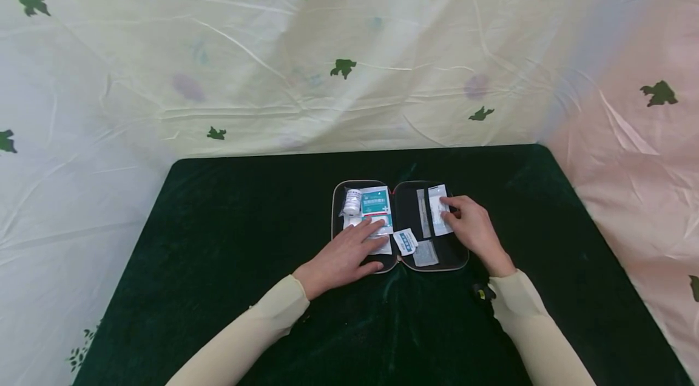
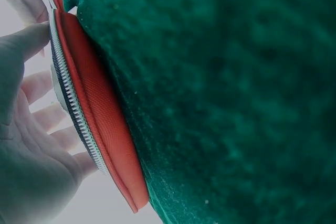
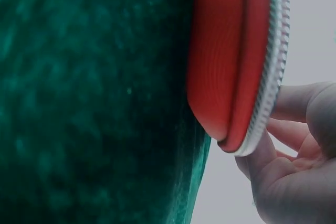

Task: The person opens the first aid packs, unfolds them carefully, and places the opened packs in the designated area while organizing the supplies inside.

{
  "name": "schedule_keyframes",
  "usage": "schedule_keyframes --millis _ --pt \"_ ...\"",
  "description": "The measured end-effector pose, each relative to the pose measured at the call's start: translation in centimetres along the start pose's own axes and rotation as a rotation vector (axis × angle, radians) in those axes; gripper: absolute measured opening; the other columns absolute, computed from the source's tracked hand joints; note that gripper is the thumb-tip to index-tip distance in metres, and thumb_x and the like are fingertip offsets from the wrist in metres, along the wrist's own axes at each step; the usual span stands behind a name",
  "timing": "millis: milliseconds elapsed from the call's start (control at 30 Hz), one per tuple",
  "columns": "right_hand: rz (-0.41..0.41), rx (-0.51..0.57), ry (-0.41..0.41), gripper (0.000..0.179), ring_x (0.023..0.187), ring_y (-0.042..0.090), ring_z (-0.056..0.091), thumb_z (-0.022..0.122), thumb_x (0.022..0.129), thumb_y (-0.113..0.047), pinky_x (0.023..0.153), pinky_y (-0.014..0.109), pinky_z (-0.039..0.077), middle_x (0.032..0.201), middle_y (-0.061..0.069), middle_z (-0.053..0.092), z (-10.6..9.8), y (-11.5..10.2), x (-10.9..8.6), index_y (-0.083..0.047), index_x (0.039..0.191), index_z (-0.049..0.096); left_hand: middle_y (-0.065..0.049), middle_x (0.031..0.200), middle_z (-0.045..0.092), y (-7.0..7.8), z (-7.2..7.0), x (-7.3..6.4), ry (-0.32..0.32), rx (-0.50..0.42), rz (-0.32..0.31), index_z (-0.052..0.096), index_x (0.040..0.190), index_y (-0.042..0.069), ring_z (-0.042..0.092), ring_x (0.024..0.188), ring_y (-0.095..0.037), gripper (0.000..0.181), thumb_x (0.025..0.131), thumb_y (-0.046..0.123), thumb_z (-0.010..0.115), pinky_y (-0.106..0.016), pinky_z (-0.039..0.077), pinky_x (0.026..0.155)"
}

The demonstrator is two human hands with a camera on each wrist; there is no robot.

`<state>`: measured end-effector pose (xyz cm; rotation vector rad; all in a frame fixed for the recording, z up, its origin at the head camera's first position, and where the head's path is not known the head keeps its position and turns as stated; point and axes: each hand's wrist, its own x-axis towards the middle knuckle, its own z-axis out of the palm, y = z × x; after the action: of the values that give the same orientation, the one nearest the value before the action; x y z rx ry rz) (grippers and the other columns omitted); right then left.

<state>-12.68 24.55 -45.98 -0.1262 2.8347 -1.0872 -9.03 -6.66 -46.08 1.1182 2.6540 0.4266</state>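
Note:
A zippered case (image 1: 455, 258), dark inside, lies open like a book on the green cloth; the wrist views show its red outside (image 2: 102, 98). My left hand (image 1: 341, 257) rests with spread fingers over the lower part of the left half, on white packets. Above its fingers are a teal-and-white packet (image 1: 374, 201) and a small white bottle (image 1: 352, 201) in clear wrapping. My right hand (image 1: 479, 229) pinches the right edge of a white packet (image 1: 438, 207) in the right half. The case rim hides those fingertips in the right wrist view.
A small white packet with blue print (image 1: 406, 241) lies across the case's fold. Beside it are a greyish packet (image 1: 425, 253) and a narrow strip packet (image 1: 423, 213). A small dark object (image 1: 483, 292) sits by my right cuff. Leaf-patterned sheets (image 1: 382, 88) hang around the table.

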Motion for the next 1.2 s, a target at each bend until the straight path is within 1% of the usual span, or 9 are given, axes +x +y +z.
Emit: schedule_keyframes --millis 267,700,900,967,1067,1200 --pt "-0.006 -0.002 -0.016 0.041 0.106 0.036 0.057 0.058 0.104 -0.008 0.084 0.046 0.051 0.142 0.028 0.051 0.7 -0.3 0.4 0.004 0.143 0.058 -0.003 0.171 0.023 -0.1 0.0 0.0 0.004 -0.009 0.002 0.050 0.155 0.021 0.015 0.158 -0.025 0.058 0.105 0.049 0.057 -0.051 0.023 0.124" --pt "0.011 -0.017 -0.038 0.042 0.100 0.033 0.057 0.059 0.104 -0.009 0.078 0.040 0.048 0.139 0.028 0.052 1.2 -0.9 0.9 0.003 0.144 0.058 -0.004 0.171 0.023 0.0 0.0 0.1 0.005 -0.005 0.002 0.050 0.154 0.021 0.015 0.158 -0.026 0.058 0.105 0.049 0.057 -0.052 0.023 0.124" --pt "0.023 -0.029 -0.042 0.043 0.101 0.034 0.055 0.057 0.105 -0.011 0.076 0.040 0.046 0.140 0.029 0.052 1.3 -1.2 0.9 0.003 0.146 0.056 -0.003 0.171 0.023 -0.1 0.0 0.1 -0.002 -0.007 -0.002 0.050 0.155 0.021 0.013 0.159 -0.026 0.058 0.105 0.049 0.057 -0.052 0.023 0.124" --pt "0.025 -0.037 -0.036 0.043 0.102 0.034 0.055 0.056 0.105 -0.011 0.076 0.040 0.046 0.138 0.029 0.053 1.2 -1.2 0.9 0.003 0.146 0.054 -0.003 0.172 0.022 -0.1 -0.1 0.1 -0.006 -0.010 -0.004 0.050 0.155 0.021 0.013 0.159 -0.026 0.058 0.105 0.049 0.058 -0.052 0.022 0.124" --pt "0.017 -0.068 -0.008 0.043 0.100 0.035 0.056 0.055 0.105 -0.011 0.076 0.041 0.045 0.131 0.028 0.057 1.2 -1.2 0.9 0.005 0.146 0.054 -0.003 0.172 0.022 0.0 -0.2 0.0 -0.012 -0.017 -0.005 0.050 0.155 0.021 0.013 0.159 -0.026 0.058 0.105 0.049 0.058 -0.052 0.022 0.124" --pt "0.009 -0.099 0.040 0.044 0.096 0.034 0.059 0.057 0.104 -0.008 0.075 0.042 0.048 0.121 0.027 0.062 1.2 -1.3 1.1 0.008 0.145 0.052 -0.003 0.172 0.022 0.1 -0.2 0.0 -0.016 -0.023 -0.011 0.050 0.155 0.022 0.014 0.158 -0.026 0.058 0.104 0.049 0.058 -0.052 0.023 0.124"
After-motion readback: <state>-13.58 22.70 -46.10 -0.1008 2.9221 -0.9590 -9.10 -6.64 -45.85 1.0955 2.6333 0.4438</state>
